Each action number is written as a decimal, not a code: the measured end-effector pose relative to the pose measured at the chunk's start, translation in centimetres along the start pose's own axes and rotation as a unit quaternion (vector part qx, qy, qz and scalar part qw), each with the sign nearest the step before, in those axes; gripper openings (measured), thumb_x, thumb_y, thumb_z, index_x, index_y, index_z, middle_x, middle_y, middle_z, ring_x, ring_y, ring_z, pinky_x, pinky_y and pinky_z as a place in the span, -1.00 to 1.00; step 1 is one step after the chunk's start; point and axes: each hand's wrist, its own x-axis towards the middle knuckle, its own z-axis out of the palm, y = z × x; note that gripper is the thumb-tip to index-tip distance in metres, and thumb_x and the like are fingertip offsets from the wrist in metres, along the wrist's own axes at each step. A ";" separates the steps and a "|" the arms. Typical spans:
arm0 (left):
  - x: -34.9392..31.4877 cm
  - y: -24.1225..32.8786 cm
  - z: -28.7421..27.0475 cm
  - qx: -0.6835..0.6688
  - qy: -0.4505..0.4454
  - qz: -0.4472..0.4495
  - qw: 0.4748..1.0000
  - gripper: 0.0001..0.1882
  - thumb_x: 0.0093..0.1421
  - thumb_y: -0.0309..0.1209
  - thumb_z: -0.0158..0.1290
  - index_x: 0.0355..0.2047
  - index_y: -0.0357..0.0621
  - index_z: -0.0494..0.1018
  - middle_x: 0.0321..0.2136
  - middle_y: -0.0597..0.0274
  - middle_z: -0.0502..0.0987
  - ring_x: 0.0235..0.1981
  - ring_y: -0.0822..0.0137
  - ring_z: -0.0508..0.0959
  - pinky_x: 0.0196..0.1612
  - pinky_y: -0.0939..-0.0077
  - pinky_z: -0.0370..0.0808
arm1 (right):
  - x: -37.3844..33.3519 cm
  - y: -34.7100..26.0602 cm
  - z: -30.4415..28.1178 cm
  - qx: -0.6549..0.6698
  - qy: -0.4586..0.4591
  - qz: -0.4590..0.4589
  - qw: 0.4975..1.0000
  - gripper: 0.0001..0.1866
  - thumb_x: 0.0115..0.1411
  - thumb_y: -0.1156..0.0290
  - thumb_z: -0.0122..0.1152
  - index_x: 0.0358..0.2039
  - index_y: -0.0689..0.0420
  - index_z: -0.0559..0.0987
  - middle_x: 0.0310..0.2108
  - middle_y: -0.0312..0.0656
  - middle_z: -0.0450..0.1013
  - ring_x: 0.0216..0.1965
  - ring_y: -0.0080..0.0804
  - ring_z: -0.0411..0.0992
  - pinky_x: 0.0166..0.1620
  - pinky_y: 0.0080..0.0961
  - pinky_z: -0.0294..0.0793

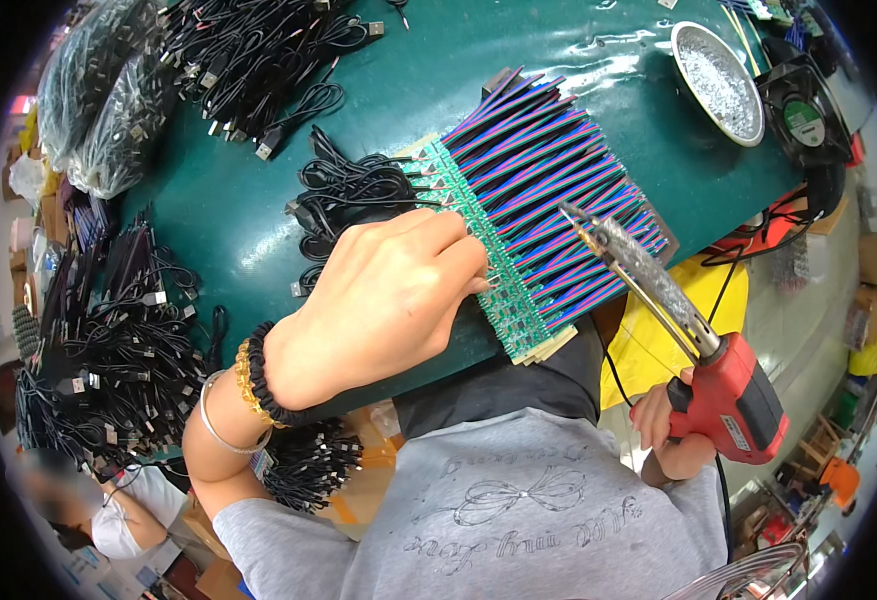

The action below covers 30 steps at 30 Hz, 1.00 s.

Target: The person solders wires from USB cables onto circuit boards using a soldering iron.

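Note:
My left hand (389,290) reaches over a long green strip of circuit boards (471,208), its fingers pinched together at the strip's middle. What lies between the fingertips is hidden. Black USB cables (354,190) run to the strip's far end, with their thin wire ends on the boards. From the strip's right side fan out rows of blue, red and black wires (549,190). My right hand (674,440) grips a red and black soldering gun (744,400). Its metal tip points up and left, above the wires and apart from the boards.
The green table (249,230) carries piles of black USB cables (249,70) at the back and left, beside plastic-bagged bundles (109,100). A bowl of silvery bits (719,85) and a small black fan (807,115) stand far right. Another person (129,510) sits lower left.

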 end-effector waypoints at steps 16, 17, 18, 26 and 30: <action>1.1 -0.2 -0.6 -0.049 -0.037 -0.023 0.998 -0.89 0.00 -0.56 0.17 -0.50 -0.25 0.43 -0.55 0.05 0.44 -0.44 -0.01 0.49 -0.39 0.17 0.43 | -2.7 4.6 -3.7 0.123 -0.090 -0.149 0.977 -0.97 -0.33 0.59 0.04 -0.74 0.22 0.42 -0.74 -0.28 0.37 -0.71 -0.51 0.40 -0.59 -0.60 0.42; 1.1 -0.1 -0.5 -0.053 -0.037 -0.025 0.998 -0.89 0.00 -0.56 0.17 -0.50 -0.25 0.43 -0.55 0.05 0.44 -0.44 -0.01 0.49 -0.39 0.17 0.43 | -3.0 5.0 -3.7 0.118 -0.052 -0.148 0.980 -0.97 -0.35 0.60 0.05 -0.78 0.20 0.40 -0.77 -0.31 0.34 -0.73 -0.53 0.38 -0.60 -0.62 0.42; 1.1 -0.2 -0.5 -0.054 -0.037 -0.025 0.998 -0.89 0.00 -0.56 0.17 -0.50 -0.25 0.43 -0.55 0.05 0.44 -0.44 -0.01 0.49 -0.39 0.17 0.43 | -3.0 4.9 -3.3 0.111 -0.014 -0.146 0.983 -0.94 -0.36 0.60 0.06 -0.82 0.18 0.38 -0.81 -0.34 0.32 -0.76 -0.55 0.37 -0.61 -0.64 0.41; 1.0 -0.5 -0.5 -0.059 -0.039 -0.026 0.997 -0.90 0.00 -0.58 0.17 -0.50 -0.26 0.43 -0.54 0.05 0.45 -0.44 -0.01 0.49 -0.38 0.17 0.43 | -1.1 1.4 -1.9 -0.059 -0.026 -0.120 0.991 -0.91 -0.33 0.57 0.11 -0.80 0.16 0.38 -0.77 -0.33 0.38 -0.74 -0.60 0.38 -0.59 -0.63 0.42; 1.0 -0.3 -0.5 -0.057 -0.032 -0.020 0.998 -0.89 0.00 -0.58 0.17 -0.50 -0.26 0.43 -0.54 0.05 0.45 -0.44 -0.01 0.49 -0.39 0.17 0.43 | -1.3 3.5 -2.0 0.088 -0.039 -0.185 0.978 -0.91 -0.26 0.57 0.11 -0.77 0.13 0.39 -0.73 -0.35 0.37 -0.69 -0.59 0.39 -0.59 -0.61 0.43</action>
